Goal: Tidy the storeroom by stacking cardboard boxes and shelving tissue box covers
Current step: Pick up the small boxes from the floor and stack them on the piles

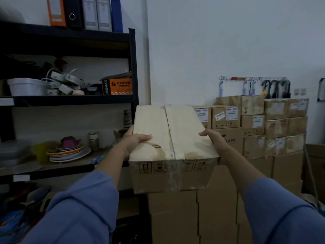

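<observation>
The taped brown cardboard box (173,138) is in the air in front of your chest, above the near stack of plain brown cartons (175,217) and just right of the black metal shelving unit (134,67). You carry it between both hands. Your left hand (135,140) clamps its left top edge and your right hand (213,140) the right one. Each thumb lies on the lid, while the fingers wrap down the side, out of sight.

Since it takes both hands, treat it as having some weight. The walls look stiff, but the lid is stained and the clear tape looks loose at the front. Hold the side edges or the base, not the flaps.

Beyond it, labelled cartons (253,120) are piled against the white wall. A swing to your left could catch the shelf post, the stack of coloured plates (68,152) or the paper cups (93,140).
</observation>
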